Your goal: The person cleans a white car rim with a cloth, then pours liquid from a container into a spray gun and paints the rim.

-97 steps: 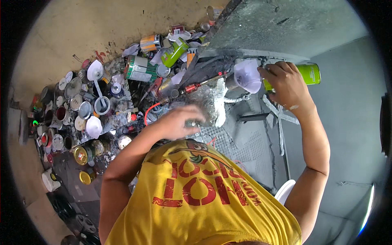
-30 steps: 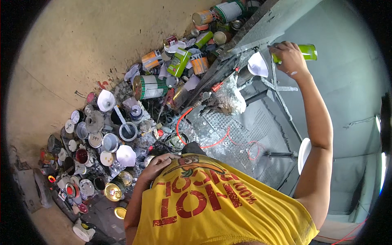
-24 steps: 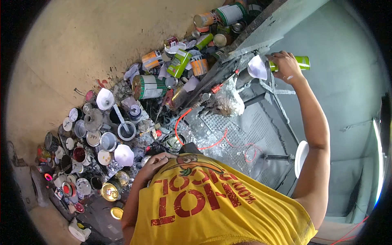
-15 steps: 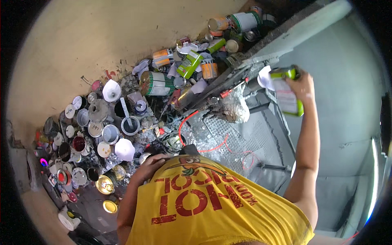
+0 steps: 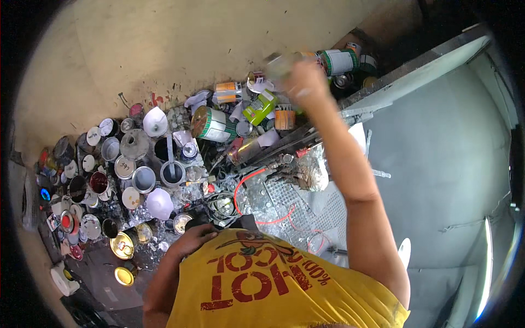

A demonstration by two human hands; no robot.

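Observation:
My right hand [image 5: 303, 79], blurred by motion, is raised at the upper middle, closed on the green can [image 5: 278, 65], whose end is smeared. Behind it lie several cans, among them a green and white cylinder [image 5: 337, 61]. My left hand [image 5: 198, 235] rests at my waist beside the yellow shirt [image 5: 254, 279], fingers slightly bent on it, with nothing seen in them. A red hose [image 5: 239, 186] curves just above that hand. A white paper cone [image 5: 358, 136] is partly hidden behind my right forearm.
A dense heap of open tins, lids and paper funnels [image 5: 131, 169] fills the left, against a beige wall [image 5: 142, 44]. A grey ledge [image 5: 410, 82] runs diagonally at upper right beside a grey wall [image 5: 448, 175]. A metal grate [image 5: 273, 202] lies below the hose.
The can in my right hand has swung from beside the paper cone at the right up and leftward over the pile of cans. My left hand stays at my waist.

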